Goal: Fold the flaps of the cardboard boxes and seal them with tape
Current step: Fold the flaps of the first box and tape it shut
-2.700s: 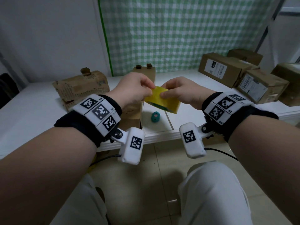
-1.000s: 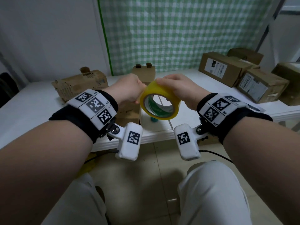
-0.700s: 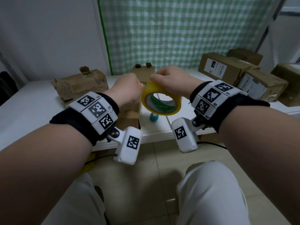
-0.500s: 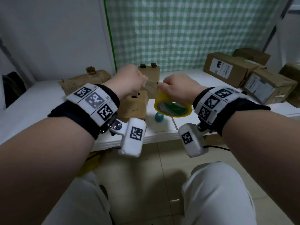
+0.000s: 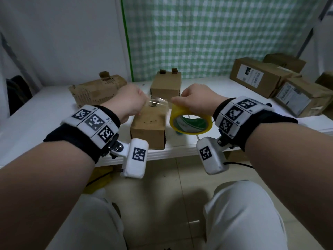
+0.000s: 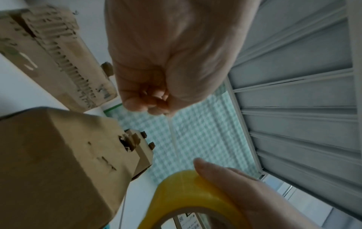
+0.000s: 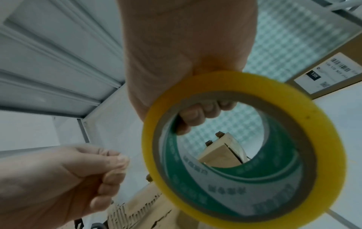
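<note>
My right hand grips a yellow roll of tape by its rim, fingers hooked through the core. My left hand pinches the free end of a clear strip of tape drawn out from the roll; the strip spans the gap between both hands. Both hover above a small closed cardboard box near the table's front edge. A second small box stands right behind it.
A crumpled, worn cardboard box lies at the back left of the white table. Several labelled boxes are stacked at the right. A small teal object sits under the roll. My knees are below the table edge.
The hands have drawn apart, pulling a strip of tape off the roll. The roll, earlier turned and picked at in front of me, now hangs lower over the near box.
</note>
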Demonstrator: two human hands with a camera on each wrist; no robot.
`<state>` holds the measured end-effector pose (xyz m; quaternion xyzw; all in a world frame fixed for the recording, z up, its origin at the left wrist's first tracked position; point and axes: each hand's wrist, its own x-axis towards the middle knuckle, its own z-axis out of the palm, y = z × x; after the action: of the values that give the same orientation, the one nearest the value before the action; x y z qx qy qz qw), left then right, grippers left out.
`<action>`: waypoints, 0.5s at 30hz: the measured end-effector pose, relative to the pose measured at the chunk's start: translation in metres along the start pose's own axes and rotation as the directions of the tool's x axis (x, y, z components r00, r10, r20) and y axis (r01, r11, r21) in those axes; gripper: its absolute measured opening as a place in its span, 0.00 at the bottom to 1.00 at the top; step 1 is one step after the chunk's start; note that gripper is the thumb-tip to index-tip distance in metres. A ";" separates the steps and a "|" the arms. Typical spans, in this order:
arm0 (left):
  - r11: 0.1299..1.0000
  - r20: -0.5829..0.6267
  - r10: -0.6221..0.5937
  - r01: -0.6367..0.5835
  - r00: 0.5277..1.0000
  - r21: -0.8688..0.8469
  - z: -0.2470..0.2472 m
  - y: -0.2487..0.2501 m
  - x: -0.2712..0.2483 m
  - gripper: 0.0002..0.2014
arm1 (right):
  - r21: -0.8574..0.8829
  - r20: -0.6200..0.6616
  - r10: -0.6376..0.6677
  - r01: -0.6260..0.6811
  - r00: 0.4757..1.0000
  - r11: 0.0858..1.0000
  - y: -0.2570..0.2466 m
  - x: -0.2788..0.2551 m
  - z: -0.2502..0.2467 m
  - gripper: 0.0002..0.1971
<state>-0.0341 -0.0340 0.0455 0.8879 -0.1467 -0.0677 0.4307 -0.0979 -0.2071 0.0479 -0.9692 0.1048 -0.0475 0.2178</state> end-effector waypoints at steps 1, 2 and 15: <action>1.000 -0.003 -0.002 0.002 1.000 0.013 0.001 -0.003 0.001 0.15 | -0.048 0.017 0.002 -0.001 1.000 0.999 -0.003 0.001 -0.001 0.24; 1.000 -0.003 -0.008 0.008 1.000 0.019 0.002 -0.005 0.002 0.15 | -0.094 0.040 0.007 -0.003 0.999 0.996 -0.005 0.001 -0.001 0.24; 0.998 -0.024 -0.013 0.015 1.000 0.055 0.017 -0.043 0.008 0.16 | -0.392 0.112 0.081 -0.031 0.990 0.919 -0.006 0.012 0.012 0.24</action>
<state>-0.0219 -0.0244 0.0008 0.9012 -0.1372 -0.0560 0.4073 -0.0838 -0.1992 0.0399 -0.9908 0.1258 0.0416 0.0282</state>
